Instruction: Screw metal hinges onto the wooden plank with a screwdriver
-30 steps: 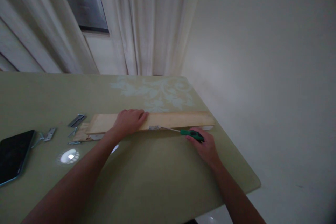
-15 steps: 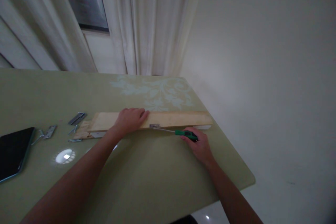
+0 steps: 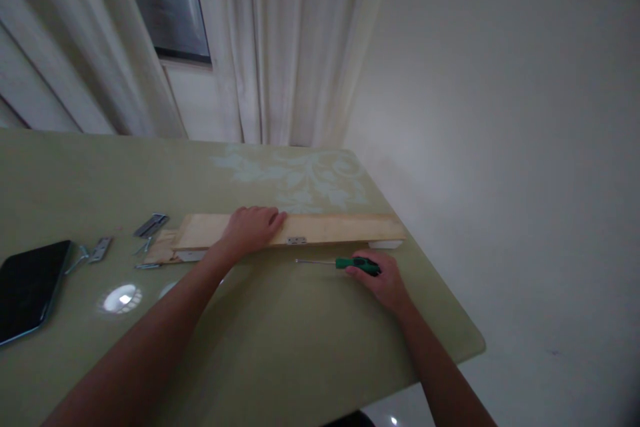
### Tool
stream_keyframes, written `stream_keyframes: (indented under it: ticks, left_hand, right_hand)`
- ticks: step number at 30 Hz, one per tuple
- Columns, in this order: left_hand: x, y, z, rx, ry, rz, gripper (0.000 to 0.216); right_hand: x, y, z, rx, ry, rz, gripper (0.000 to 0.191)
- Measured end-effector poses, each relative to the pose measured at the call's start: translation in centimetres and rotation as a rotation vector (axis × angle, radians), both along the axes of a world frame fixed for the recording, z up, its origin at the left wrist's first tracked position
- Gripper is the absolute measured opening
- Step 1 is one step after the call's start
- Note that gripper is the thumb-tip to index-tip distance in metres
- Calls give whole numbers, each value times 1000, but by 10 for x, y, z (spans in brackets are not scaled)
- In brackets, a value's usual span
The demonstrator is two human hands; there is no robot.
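A long pale wooden board (image 3: 340, 227) lies raised across the table. My left hand (image 3: 254, 227) presses on its top, fingers curled over the far side and thumb pointing right. A small metal hinge (image 3: 297, 240) sits at the board's near edge, just right of that hand. My right hand (image 3: 383, 277) is closed around the green and black handle of a screwdriver (image 3: 357, 265). The screwdriver's thin shaft points left, and its tip is apart from the hinge, on the near side of it.
Left of the board lie a metal hinge pair (image 3: 151, 225), another small hinge (image 3: 101, 249), and several screws (image 3: 79, 259). A black phone-like device (image 3: 33, 290) rests at the far left. White blocks (image 3: 385, 244) support the board. The table edge and a wall (image 3: 525, 180) are on the right.
The screwdriver tip has come away from the hinge towards me, with my right hand moving slightly nearer. My left hand stays on the board.
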State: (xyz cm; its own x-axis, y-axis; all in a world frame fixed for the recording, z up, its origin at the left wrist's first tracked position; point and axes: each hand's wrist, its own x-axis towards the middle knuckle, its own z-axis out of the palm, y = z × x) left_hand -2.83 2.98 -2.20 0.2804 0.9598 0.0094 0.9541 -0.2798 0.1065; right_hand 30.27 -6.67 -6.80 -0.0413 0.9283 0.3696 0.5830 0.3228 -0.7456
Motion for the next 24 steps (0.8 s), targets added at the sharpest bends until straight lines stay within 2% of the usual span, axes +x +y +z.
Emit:
stream_keyframes:
  ticks: [3, 8, 17, 24]
  left_hand:
    - [-1, 0, -1, 10, -1, -9, 63]
    - [-1, 0, -1, 10, 3, -12, 62]
    - [-2, 1, -1, 19, 10, -14, 63]
    - [0, 0, 1, 8, 6, -3, 63]
  right_hand:
    - [4, -2, 1, -11, -5, 6, 34]
    - [7, 4, -1, 34, 12, -125, 37]
    - [8, -1, 4, -19, -29, 41, 35]
    - [9, 3, 2, -26, -59, -18, 32]
